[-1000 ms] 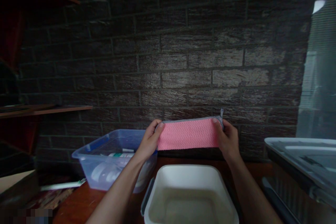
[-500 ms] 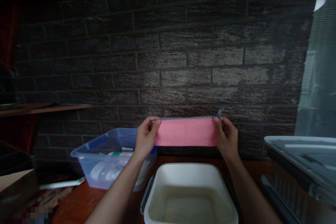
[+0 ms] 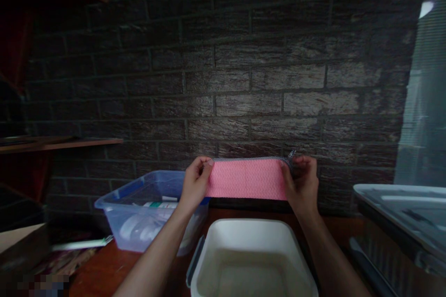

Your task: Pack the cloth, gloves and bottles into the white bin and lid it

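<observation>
A pink textured cloth with a grey-checked top edge is stretched flat between both hands, above the far rim of a white plastic basin. My left hand pinches the cloth's left end with closed fingers. At the other end, my right hand grips the cloth, thumb in front and fingers curled behind. A small grey loop sticks up at the cloth's top right corner.
A clear blue-tinted plastic tub holding white items stands left of the basin on the reddish wooden table. A dark brick wall is close behind. A grey lidded container sits at the right, wooden shelves at the left.
The cloth stays held in nearly the same place. My right hand has shifted its grip at the top right corner, and the loop there now sits lower.
</observation>
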Tool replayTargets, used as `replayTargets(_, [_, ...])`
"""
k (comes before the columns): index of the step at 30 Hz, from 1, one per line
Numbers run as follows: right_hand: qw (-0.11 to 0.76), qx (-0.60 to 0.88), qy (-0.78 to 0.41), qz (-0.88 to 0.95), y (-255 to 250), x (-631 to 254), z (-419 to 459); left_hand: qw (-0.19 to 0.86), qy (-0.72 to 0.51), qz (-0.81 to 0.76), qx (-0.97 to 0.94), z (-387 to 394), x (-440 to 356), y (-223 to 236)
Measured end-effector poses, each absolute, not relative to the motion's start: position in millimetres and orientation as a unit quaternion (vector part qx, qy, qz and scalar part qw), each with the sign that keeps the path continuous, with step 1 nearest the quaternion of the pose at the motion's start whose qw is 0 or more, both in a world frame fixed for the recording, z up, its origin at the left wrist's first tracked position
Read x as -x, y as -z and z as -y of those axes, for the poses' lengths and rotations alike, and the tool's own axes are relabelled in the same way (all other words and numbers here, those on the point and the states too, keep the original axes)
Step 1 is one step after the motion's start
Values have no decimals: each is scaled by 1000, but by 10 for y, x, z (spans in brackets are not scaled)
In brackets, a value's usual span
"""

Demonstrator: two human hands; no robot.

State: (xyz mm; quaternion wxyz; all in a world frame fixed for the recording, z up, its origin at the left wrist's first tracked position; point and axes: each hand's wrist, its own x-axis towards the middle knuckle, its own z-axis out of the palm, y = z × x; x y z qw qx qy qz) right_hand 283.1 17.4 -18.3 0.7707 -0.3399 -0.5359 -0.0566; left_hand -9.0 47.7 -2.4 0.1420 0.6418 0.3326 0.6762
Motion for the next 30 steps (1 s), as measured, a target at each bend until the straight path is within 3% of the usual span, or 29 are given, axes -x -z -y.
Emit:
replayTargets(9, [708, 396, 29, 583, 181, -2868, -138, 139, -671, -336, -646, -498, 90, 36])
replayTargets(30, [746, 329, -105, 569, 153, -2886, -220, 85, -689, -351, -628, -512, 22, 112])
